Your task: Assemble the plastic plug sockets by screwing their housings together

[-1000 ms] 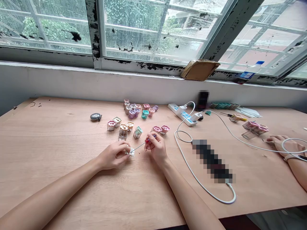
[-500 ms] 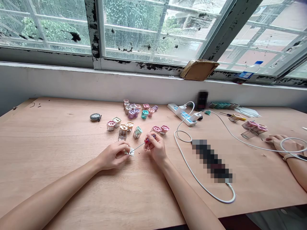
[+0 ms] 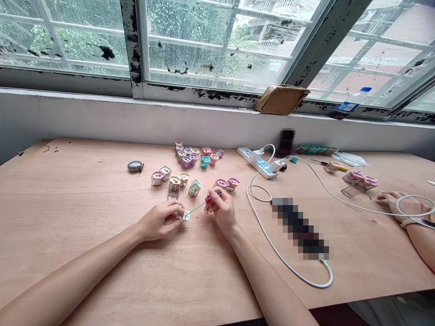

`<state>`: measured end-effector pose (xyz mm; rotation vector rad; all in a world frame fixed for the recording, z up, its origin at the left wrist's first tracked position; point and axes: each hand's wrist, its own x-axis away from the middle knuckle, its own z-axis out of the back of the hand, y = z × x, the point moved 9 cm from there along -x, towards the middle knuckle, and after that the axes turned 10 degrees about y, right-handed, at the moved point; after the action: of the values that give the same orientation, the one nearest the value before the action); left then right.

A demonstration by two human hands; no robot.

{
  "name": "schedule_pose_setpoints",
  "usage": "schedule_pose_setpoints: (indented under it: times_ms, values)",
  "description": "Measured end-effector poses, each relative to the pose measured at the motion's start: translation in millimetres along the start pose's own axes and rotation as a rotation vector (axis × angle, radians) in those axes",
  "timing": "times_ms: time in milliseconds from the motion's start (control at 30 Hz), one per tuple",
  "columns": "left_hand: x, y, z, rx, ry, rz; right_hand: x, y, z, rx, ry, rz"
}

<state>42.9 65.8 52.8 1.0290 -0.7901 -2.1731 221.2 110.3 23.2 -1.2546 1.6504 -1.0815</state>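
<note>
Left hand (image 3: 159,222) pinches a small clear block (image 3: 185,215) on the bench (image 3: 84,217) — right hand (image 3: 220,209) fingers grip a red-handled screwdriver (image 3: 203,204), tip at the block.

Matt plywood table (image 3: 84,217) (smooth), glossy white plastic cable (image 3: 272,244).

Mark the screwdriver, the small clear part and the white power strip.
screwdriver (image 3: 197,208): head view, on the metal shaft.
small clear part (image 3: 186,215): head view, on its exposed right end.
white power strip (image 3: 247,154): head view, on its bare left end.
</note>
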Motion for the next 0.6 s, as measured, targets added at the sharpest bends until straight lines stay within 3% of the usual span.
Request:
schedule_pose_setpoints:
  times_ms: [600]
  values:
    - [0.1,2.2,-2.1,-0.033,-0.027,-0.027,2.6,-13.2,-3.1,0.080,-0.041,0.118]
